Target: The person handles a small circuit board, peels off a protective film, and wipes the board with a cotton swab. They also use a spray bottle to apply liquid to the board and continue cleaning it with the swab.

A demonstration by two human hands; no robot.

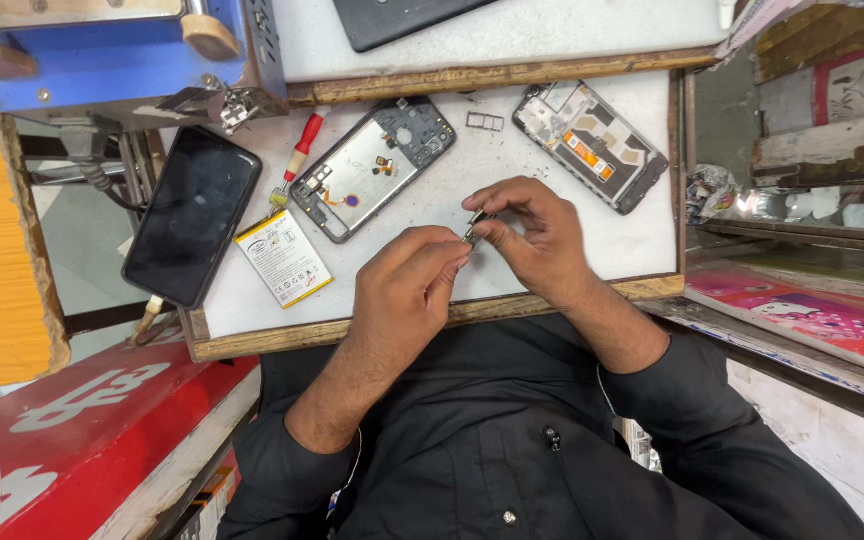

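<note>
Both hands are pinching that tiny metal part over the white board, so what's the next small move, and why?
Probably keep the small metal part pinched and steady it low over the white board: the left hand and right hand both grip it in mid-air, so a drop could lose it.

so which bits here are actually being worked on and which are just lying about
In hand:
- small metal part, pinched between left hand and right hand

Lying about:
- opened phone
- second opened phone
- card tray
- battery
- red screwdriver
- phone with dark screen

Bright, even daylight (edges warped)
</note>
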